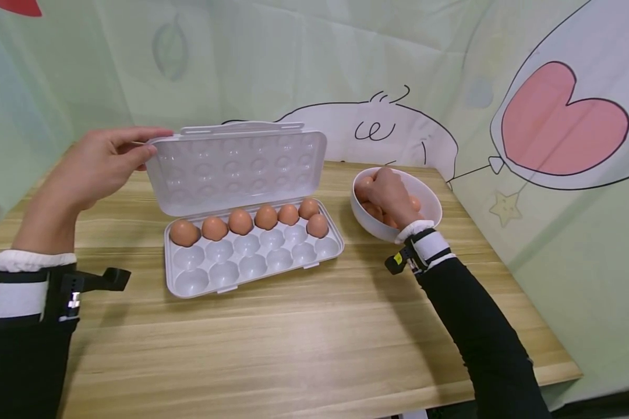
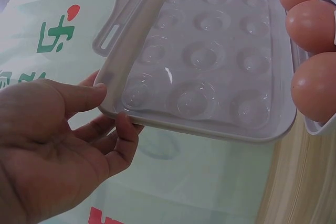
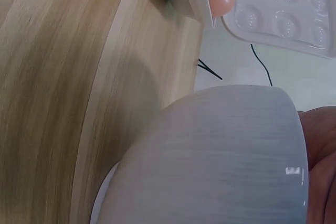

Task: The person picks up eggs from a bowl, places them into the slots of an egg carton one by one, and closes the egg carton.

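A white plastic egg box (image 1: 280,259) lies on the table with its lid (image 1: 236,169) raised. Several brown eggs (image 1: 240,222) fill its back row, and one more egg (image 1: 317,226) sits in front at the right end. My left hand (image 1: 102,163) pinches the lid's upper left corner, thumb on the inner side, as the left wrist view shows. My right hand (image 1: 393,195) reaches down into a white bowl (image 1: 432,209) of brown eggs. Its fingers are bent among the eggs with the tips hidden; I cannot tell whether they grip one. The bowl's wall (image 3: 220,150) blocks most of the right wrist view.
The wooden table (image 1: 272,349) runs up to a printed cloth backdrop (image 1: 241,64) behind and at the right. The bowl stands right of the egg box, a narrow gap between them. Front cups (image 1: 252,265) of the box hold no eggs.
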The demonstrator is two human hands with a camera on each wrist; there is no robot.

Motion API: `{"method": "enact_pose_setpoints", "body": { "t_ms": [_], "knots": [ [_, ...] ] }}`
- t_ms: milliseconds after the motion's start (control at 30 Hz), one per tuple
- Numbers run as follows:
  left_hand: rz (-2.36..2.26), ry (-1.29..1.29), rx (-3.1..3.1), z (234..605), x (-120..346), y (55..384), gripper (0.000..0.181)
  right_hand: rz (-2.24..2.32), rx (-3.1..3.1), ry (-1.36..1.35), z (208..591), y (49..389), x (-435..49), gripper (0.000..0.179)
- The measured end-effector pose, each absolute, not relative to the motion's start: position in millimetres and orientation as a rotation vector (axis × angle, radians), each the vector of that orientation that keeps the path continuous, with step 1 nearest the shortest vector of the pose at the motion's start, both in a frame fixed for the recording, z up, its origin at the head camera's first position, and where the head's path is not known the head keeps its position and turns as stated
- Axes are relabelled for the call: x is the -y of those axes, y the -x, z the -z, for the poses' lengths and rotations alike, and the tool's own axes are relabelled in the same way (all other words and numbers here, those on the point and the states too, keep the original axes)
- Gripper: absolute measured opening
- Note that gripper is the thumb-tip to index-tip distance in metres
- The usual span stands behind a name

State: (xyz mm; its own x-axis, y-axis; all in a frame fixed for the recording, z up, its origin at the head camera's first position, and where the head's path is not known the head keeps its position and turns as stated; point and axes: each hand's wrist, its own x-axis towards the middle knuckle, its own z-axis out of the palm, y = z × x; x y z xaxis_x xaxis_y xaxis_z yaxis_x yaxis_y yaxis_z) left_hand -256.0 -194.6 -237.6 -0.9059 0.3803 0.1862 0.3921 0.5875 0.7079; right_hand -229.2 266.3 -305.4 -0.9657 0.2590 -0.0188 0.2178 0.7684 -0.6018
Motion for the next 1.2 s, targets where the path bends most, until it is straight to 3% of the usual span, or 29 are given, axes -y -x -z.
{"method": "enact_pose_setpoints", "body": {
  "t_ms": [267,733,1200],
  "knots": [
    [1.241,0.689,2.779,237,194,256,0.038,-1.08,2.842,0.419,298,228,-274,0.017],
    [1.212,0.688,2.787,238,195,256,0.038,-1.285,2.678,0.453,262,220,-304,0.035],
    [1.214,0.718,2.761,235,192,258,0.037,-1.359,2.572,0.087,211,193,-278,0.047]
  ]
}}
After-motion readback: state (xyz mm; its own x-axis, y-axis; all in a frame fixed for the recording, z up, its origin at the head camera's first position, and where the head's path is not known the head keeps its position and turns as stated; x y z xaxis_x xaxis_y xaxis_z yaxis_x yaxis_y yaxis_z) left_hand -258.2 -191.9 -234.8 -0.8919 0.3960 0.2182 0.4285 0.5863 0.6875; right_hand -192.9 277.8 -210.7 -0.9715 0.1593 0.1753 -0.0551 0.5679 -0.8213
